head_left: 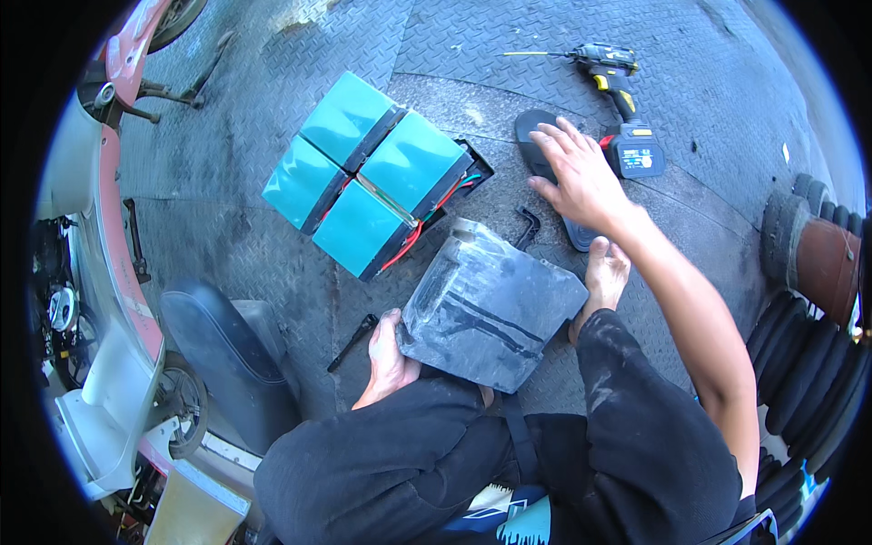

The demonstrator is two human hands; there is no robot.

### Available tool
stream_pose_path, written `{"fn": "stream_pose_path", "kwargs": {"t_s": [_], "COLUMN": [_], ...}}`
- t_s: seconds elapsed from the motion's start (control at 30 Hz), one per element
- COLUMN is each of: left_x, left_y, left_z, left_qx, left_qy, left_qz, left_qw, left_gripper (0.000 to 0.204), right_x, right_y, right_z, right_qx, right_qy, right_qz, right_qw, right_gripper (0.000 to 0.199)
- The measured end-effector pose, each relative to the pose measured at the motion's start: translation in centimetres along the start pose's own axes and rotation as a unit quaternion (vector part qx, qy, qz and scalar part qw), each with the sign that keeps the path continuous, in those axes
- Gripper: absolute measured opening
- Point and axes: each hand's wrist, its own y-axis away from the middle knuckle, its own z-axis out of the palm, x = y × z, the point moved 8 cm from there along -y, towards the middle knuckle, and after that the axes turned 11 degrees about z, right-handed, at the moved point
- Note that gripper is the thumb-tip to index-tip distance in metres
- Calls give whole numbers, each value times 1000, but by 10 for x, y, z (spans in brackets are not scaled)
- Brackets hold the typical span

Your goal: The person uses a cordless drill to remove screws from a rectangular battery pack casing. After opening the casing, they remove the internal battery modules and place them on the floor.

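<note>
A scuffed black plastic battery case [504,313] rests tilted across my lap and lower legs. My left hand [389,361] grips its left edge, the thumb on top and the other fingers partly hidden beneath. My right hand [581,177] is held out at the right with fingers spread and nothing in them. It hovers over a dark sandal [536,145], close to a cordless drill [607,62] with a long thin bit and a red-and-black battery. Beyond the case lie several teal-wrapped battery blocks [350,113], grouped together, with red and green wires at their sides.
A short black bent piece [527,227] lies beyond the case, and a black rod-like tool [352,343] by my left hand. A scooter seat [222,341] and pink-and-white scooter [118,245] stand at left. Black tyres [799,363] are stacked at right. The floor [300,73] is patterned metal plate.
</note>
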Motion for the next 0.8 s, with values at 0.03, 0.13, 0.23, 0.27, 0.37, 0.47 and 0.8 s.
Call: {"fn": "stream_pose_path", "kwargs": {"t_s": [0.03, 0.13, 0.23, 0.27, 0.37, 0.47, 0.8], "left_x": [-1, 0, 5, 8, 13, 15, 35], "left_y": [-2, -4, -4, -5, -5, -4, -21], "left_z": [1, 1, -3, -4, 0, 11, 72], "left_qx": [1, -9, -6, -8, -30, -54, -174], "left_qy": [6, 3, -6, -9, -5, 7, -14], "left_qz": [-2, -22, -22, -22, -34, -50, -68], "left_qw": [1000, 1000, 1000, 1000, 999, 997, 982], "left_gripper": [21, 24, 23, 23, 22, 19, 21], "right_x": [12, 48, 67, 72, 82, 96, -20], "right_y": [-6, -8, 23, 38, 73, 79, 121], "right_z": [10, 31, 40, 44, 44, 26, -20], "right_qx": [-55, -195, -233, -248, -247, -211, -284], "right_qy": [51, 2, 21, 13, -13, -94, -309], "right_qz": [-8, 9, 23, 46, 89, 165, 236], "right_qw": [997, 981, 972, 968, 965, 959, 877], "right_gripper": [66, 52, 31, 25, 31, 32, 74]}}
